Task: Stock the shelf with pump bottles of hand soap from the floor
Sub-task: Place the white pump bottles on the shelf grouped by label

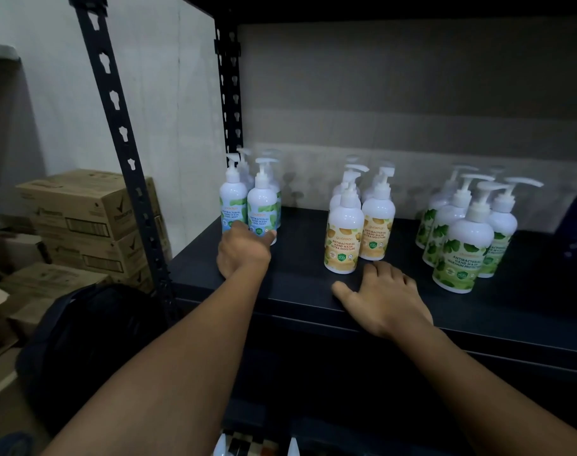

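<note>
By my left-hand fingers (267, 234), the blue-labelled bottles (262, 209) read "guardian ANTIBACTERIAL HAND WASH COOL MINT". The orange-labelled bottles (343, 240) read "guardian ANTIBACTERIAL HAND WASH ULTRA MOISTURE". The green-labelled bottles (463, 258) read "ANTIBACTERIAL HAND WASH", the last line unclear. The cardboard boxes' (83, 209) print was illegible.
</note>
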